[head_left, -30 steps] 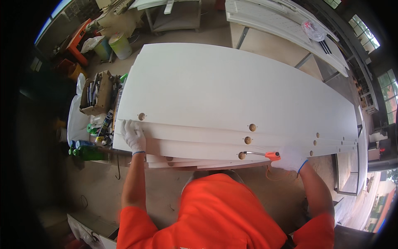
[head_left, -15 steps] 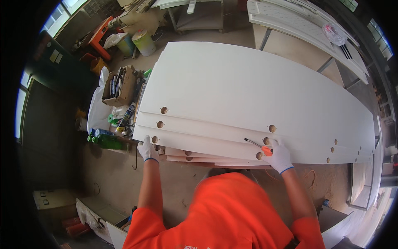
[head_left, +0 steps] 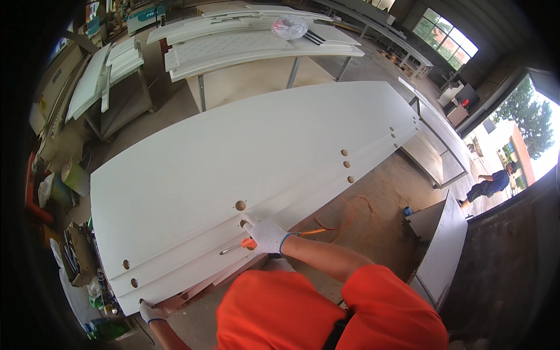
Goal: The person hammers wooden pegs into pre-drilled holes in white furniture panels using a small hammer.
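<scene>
A stack of long white panels [head_left: 233,151] with curved far edges lies before me, their near edges stepped. Round holes run along these edges, some with small holes beside them. My right hand [head_left: 266,234], in a white knit glove, is closed round a screwdriver [head_left: 249,242] with an orange handle; its metal shaft points left. That hand rests over the stepped edges beside the middle holes. At the near left corner, my gloved left hand [head_left: 153,312] grips the edge of a lower panel, thumb at its hole; the fingers underneath are hidden.
On the left stand a cardboard box [head_left: 81,255] of tools and green bottles [head_left: 108,328]. Beyond the stack is a rack [head_left: 201,93] bearing more white panels and a plastic bag [head_left: 290,27]. An orange hose [head_left: 353,211] lies on the floor at right. A person [head_left: 493,182] is near the doorway.
The view has swung to the right, bringing the doorway and the person into sight. Both hands keep their places on the panels, and the screwdriver stays in my right hand.
</scene>
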The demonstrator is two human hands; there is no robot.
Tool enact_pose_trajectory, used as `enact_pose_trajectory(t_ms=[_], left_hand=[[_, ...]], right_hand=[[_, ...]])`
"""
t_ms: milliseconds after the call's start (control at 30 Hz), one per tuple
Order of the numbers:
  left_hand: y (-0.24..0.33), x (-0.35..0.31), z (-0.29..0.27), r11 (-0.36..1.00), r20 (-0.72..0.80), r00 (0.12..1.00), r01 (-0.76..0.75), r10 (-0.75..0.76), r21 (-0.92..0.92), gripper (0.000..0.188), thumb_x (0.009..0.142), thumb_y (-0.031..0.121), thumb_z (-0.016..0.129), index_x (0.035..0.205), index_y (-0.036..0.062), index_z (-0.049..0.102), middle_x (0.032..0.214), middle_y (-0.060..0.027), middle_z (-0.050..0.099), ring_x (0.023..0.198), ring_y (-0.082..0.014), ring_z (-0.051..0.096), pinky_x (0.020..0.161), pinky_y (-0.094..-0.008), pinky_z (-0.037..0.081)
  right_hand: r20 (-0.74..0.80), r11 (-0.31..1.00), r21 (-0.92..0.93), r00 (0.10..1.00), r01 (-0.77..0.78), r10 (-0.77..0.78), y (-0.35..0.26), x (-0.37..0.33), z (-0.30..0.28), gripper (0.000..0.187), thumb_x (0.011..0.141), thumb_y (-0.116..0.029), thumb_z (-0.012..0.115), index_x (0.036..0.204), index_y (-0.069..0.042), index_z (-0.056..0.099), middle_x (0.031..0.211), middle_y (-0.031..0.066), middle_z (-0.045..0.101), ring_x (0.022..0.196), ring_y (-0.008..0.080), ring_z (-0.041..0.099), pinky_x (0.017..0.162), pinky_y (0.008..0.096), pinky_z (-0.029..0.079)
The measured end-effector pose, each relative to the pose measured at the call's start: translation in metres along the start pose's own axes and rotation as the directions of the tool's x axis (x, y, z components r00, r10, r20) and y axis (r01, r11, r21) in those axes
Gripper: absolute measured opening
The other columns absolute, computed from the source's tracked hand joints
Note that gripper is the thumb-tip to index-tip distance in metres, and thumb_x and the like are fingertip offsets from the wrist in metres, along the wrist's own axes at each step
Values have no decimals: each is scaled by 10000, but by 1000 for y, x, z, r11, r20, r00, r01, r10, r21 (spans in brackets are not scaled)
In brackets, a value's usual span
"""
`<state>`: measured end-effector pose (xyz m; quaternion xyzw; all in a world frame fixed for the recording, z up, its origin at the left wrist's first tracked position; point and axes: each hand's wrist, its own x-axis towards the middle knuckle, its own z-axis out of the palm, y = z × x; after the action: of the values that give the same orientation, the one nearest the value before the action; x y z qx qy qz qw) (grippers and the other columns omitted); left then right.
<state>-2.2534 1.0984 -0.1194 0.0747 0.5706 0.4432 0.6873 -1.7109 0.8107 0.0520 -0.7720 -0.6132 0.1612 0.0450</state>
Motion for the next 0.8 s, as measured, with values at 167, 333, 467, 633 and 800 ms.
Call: enact_pose_trajectory(t_ms=[167, 333, 467, 633, 800], left_hand=[[-19, -7, -37, 992, -17, 997, -71, 73, 108, 321, 1049, 193, 444, 1253, 23, 625, 1285, -145, 657, 1186, -320, 643, 1021, -506, 580], [-27, -22, -49, 996, 30, 996, -81, 80, 46, 416, 1036, 233, 453, 1365, 19, 592, 1393, -163, 642, 1239, -342, 654, 1029, -502, 596], [-11, -127, 31, 996, -197, 978, -59, 72, 69, 411, 1059, 169, 557, 1408, -48, 564, 1368, -156, 633, 1230, -268, 627, 1027, -417, 526], [-26, -187, 100, -43, 471, 452, -686, 757, 727, 433, 1045, 122, 627, 1452, -16, 575, 1464, -228, 574, 1329, -356, 564, 1119, -442, 459], [-79, -191, 261, -464, 956, 220, -838, 192, 286, 611, 886, 185, 756, 1452, 41, 574, 1500, -256, 515, 1404, -489, 457, 1161, -621, 371]], right_hand=[[37, 1000, -7, 999, -2, 2, -3, -22, -5, 675, 717, -266, 860, 1262, 13, 576, 1495, 179, 456, 944, 367, 707, 731, 489, 586], [46, 998, 67, 999, 7, -11, -2, -20, -2, 650, 795, -276, 811, 1324, 6, 559, 1528, 163, 441, 997, 398, 692, 788, 511, 578], [124, 975, 196, 989, -109, 86, 5, -47, -15, 444, 918, -311, 708, 1249, -18, 663, 1453, 193, 569, 1004, 418, 696, 852, 498, 567], [173, 833, 207, 857, -513, 485, 43, -96, -112, 498, 892, -441, 688, 1267, -116, 730, 1036, 183, 760, 975, 393, 728, 876, 478, 567], [273, 894, -125, 851, -430, 448, 29, -94, -146, 447, 890, -411, 679, 1155, -55, 732, 954, 207, 753, 946, 392, 737, 854, 480, 574]])
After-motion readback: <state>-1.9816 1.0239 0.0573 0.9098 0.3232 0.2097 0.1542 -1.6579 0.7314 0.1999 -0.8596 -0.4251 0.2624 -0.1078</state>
